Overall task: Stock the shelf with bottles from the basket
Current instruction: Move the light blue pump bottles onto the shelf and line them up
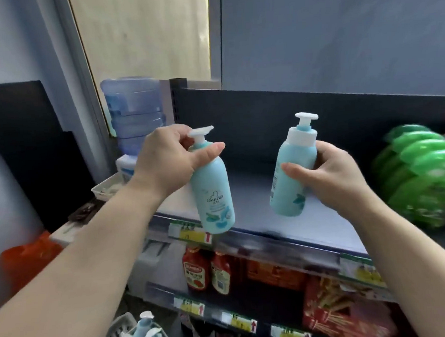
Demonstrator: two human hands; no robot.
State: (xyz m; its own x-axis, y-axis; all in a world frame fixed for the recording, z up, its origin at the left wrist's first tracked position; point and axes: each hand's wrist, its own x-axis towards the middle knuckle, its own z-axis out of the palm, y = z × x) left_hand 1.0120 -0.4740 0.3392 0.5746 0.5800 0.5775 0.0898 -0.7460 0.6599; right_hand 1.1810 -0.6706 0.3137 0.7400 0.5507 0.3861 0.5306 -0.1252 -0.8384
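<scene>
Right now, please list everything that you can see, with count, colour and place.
shelf: one, grey, top tier.
left bottle: one, light blue, white pump, over the shelf's front edge.
right bottle: one, same colours, tilted over the shelf.
basket bottles: at least three, light blue, bottom left.
basket: one, white, bottom left.
green packs: several, on the shelf, right.
sauce bottles: two, red, tier below.
red packets: several, tier below, right.
price tags: several, yellow and white, tier edges.
water jug: one, blue, behind, left.
left hand: grips left bottle's neck.
right hand: holds right bottle's body.
</scene>
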